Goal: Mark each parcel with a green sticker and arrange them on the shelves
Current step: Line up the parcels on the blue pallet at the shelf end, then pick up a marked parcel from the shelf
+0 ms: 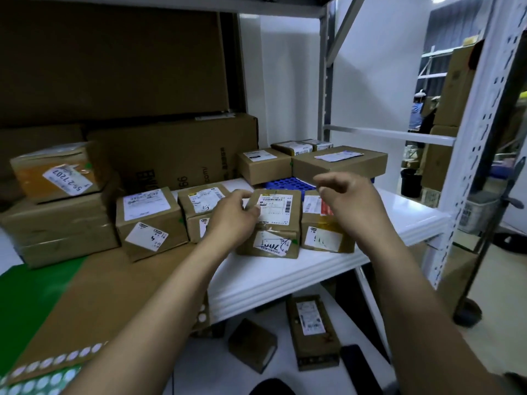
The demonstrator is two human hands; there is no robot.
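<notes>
The left hand (233, 215) grips the upper left corner of the middle parcel (273, 223), fingers curled over its edge. The parcel stands in the centre of the frame on the white shelf (313, 269), in a row of brown boxes. Its top label carries a barcode and small print too blurred to read. Its front label has dark handwriting that looks like "700", and a green sticker (294, 242) sits just beside that label. The right hand (350, 201) hovers right of centre above the neighbouring box (325, 232), fingers loosely curled and holding nothing.

At the upper left, a taped box (57, 172) bears a slanted white label handwritten "55-2-7207", with a green dot near its top edge. Behind the row, a large carton (171, 155) shows sideways print ending in "66" and "com/". A blue perforated tray (285, 183) lies behind the middle parcel.

In the lower left corner lies a sticker sheet (42, 374), green with rows of pale round spots. At the bottom centre, on the level below, a long labelled box (312, 329) lies flat; its print is unreadable
</notes>
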